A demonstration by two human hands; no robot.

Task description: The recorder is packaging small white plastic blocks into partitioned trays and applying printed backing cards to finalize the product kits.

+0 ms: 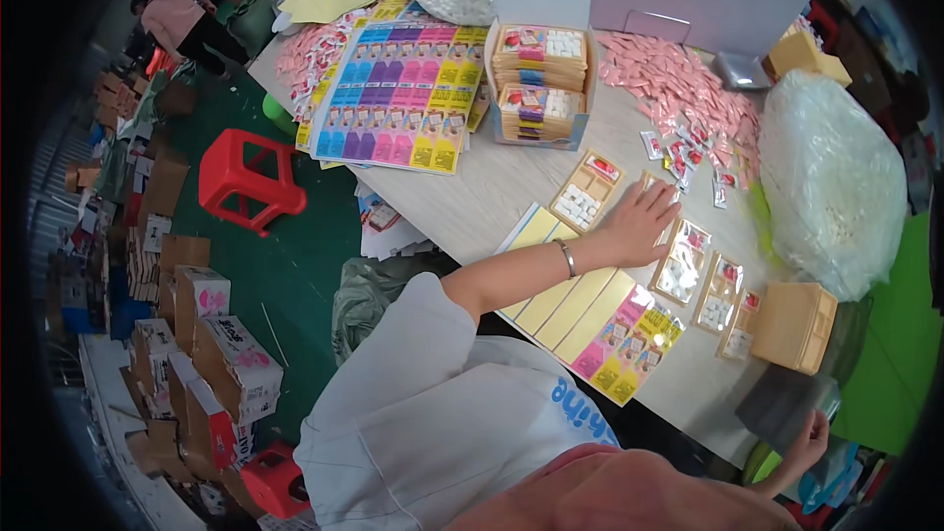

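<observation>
My left hand (639,226) lies palm down with spread fingers over a small tan tray in a row on the table, covering most of it. Left of it sits a tan tray (580,199) with white pieces and a red-printed sachet. To its right are more filled trays: a glossy one (680,264), another (720,292) and a narrow-looking one (739,326). My right hand (810,441), at the table's lower right edge, has its fingers closed on a greyish see-through plastic piece (782,403); its exact kind is unclear. A stack of tan trays (796,326) stands just above it.
A printed label sheet (565,320) lies along the near edge. Behind are an open box (536,138) of stacked filled trays, colourful label sheets (393,98), heaped pink sachets (669,84) and a clear bag (836,177). A red stool (246,177) and a person (182,25) are left.
</observation>
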